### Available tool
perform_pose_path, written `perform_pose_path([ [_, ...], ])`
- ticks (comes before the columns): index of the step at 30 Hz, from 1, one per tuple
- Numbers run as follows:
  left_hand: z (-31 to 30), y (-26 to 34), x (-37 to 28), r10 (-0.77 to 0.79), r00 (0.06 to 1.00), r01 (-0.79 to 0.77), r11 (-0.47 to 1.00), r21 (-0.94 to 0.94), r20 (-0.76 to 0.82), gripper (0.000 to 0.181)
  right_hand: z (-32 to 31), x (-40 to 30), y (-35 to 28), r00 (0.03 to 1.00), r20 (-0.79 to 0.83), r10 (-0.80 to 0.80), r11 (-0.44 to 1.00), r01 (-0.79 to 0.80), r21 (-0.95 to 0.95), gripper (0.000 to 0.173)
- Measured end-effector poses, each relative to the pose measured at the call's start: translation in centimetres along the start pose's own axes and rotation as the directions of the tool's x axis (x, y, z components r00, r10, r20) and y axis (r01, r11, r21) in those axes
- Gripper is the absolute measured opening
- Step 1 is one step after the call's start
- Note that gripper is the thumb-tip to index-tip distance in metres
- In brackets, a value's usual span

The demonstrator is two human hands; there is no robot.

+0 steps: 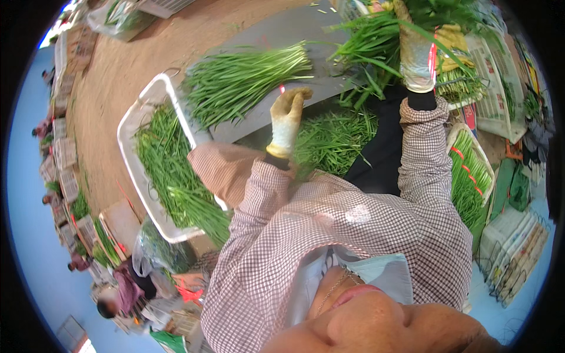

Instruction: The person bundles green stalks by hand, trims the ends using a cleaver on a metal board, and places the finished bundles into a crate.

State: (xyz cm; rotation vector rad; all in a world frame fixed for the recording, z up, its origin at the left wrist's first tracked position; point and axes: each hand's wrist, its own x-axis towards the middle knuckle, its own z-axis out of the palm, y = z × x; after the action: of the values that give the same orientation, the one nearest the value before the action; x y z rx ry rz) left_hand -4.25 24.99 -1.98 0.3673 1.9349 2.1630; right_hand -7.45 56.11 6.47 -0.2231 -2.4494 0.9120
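My left hand, in a stained white-and-yellow work glove, is raised at the near edge of a grey work board. Its fingers curl together and nothing shows in them. Just beyond lies a bunch of green garlic chives, pale ends to the right. My right hand, also gloved, reaches forward beside a leafy heap of chives. A long leaf crosses that glove and red strips lie along its edge. Its fingertips are partly hidden, so its grip is unclear. Loose leaves lie below the board.
A white plastic crate of chive leaves stands at left. At right sit a basket of chives with red ties, a bundle under yellow cloth and a pale crate. People work among crates along the far left.
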Motion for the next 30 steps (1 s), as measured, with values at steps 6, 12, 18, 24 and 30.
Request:
perform_pose_path([
  [6, 1.3, 4.6, -1.8, 0.325, 0.946, -0.311, 0.908, 0.279, -0.003, 0.06, 0.1, -4.3, -7.2, 0.956, -0.264, 0.125, 0.968, -0.059, 0.244, 0.03],
  [12, 6.6, 5.9, -3.1, 0.506, 0.854, -0.495, 0.722, 0.483, 0.12, 0.107, 2.7, -12.2, -13.7, 0.988, -0.147, 0.041, 0.773, 0.062, 0.631, 0.045],
  [18, 3.5, 6.3, -5.9, 0.377, 0.925, -0.347, 0.889, 0.298, -0.05, 0.075, 7.0, -18.2, -22.0, 0.984, -0.002, -0.177, 0.812, 0.147, 0.564, 0.062],
  [24, -10.0, 7.3, -12.9, -0.082, 0.899, -0.112, 0.907, -0.406, -0.43, 0.041, 6.2, -20.1, -22.5, 0.859, 0.129, -0.495, 0.803, 0.396, 0.446, 0.068],
  [30, -20.9, 7.0, -14.9, 0.243, 0.76, -0.599, 0.622, -0.504, -0.602, 0.036, 9.9, -23.0, -9.8, 0.897, 0.44, 0.051, 0.812, -0.294, 0.505, 0.025],
])
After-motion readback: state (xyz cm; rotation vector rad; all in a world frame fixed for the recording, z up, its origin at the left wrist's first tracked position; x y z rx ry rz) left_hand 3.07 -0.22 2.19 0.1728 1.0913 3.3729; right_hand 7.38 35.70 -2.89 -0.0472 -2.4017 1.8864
